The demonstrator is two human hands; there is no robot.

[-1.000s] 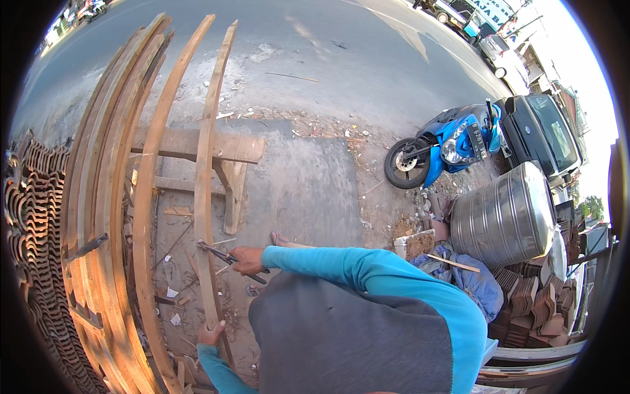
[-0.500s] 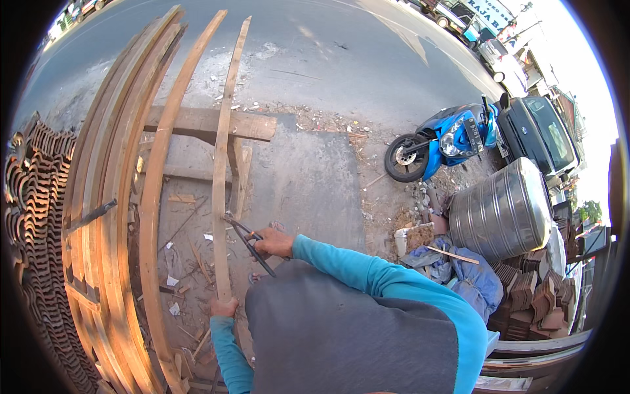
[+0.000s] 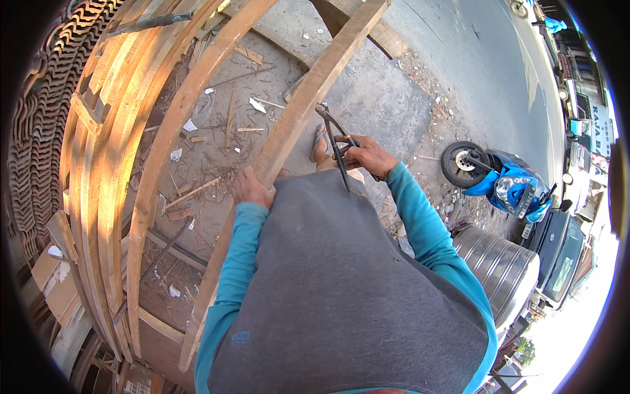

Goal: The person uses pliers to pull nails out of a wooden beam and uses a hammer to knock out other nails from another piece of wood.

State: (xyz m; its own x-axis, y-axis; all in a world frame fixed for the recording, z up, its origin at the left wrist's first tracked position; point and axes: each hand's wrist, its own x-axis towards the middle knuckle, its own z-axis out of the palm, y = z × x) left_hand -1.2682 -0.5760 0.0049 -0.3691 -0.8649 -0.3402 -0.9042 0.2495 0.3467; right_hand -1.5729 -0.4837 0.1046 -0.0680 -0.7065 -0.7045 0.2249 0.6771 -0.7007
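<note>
My left hand [image 3: 252,189] is wrapped round a long wooden beam [image 3: 312,98] that slants past my left side. Dark metal pincers [image 3: 327,118] are in my right hand [image 3: 371,157], their long handles spread apart. The jaws of the pincers are close beside the beam's right edge; whether they touch it, or grip anything there, I cannot make out. Part of the handles is hidden behind my right fingers. Left of the held beam runs another beam [image 3: 172,131], apart from it.
A stack of beams [image 3: 118,197] lies farther left, with a dark bar [image 3: 151,23] across it. Roof tiles [image 3: 42,138] are piled at the far left. Wood scraps litter the ground. A blue motorbike [image 3: 508,180] and a metal tank [image 3: 499,272] stand to the right.
The view has turned, so the beams slant more and the motorbike sits farther right. My right hand has drawn the pincers' handles nearer my body. My left hand still grips the beam.
</note>
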